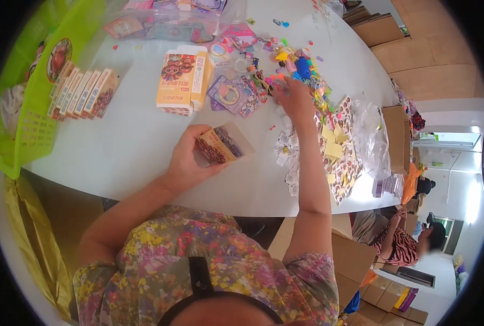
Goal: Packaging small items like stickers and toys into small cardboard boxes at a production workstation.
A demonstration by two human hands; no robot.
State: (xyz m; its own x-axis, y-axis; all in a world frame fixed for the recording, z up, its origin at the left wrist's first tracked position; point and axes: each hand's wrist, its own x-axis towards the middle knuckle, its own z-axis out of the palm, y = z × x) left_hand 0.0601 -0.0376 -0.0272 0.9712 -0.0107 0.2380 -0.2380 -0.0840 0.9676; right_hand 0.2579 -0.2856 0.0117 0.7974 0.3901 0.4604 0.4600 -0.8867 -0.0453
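My left hand [190, 157] grips a small yellow and brown printed box [216, 146], its top end open with a purplish packet showing inside. Over the table's far middle, my right hand [295, 100] reaches into a heap of small colourful plastic trinkets [303, 68]. Its fingertips are bent together at the heap's edge; what they hold, if anything, cannot be made out. Left of that hand lie purple printed cards [233, 96]. A stack of flat, unfolded yellow boxes [179, 79] lies beyond my left hand.
Several filled boxes [84, 92] stand in a row beside a green plastic basket [35, 103]. Small white packets [288, 157], patterned sachets [342, 146] and clear plastic bags [371, 141] lie to the right. Cardboard cartons [397, 138] and another person [399, 236] are beyond the right edge.
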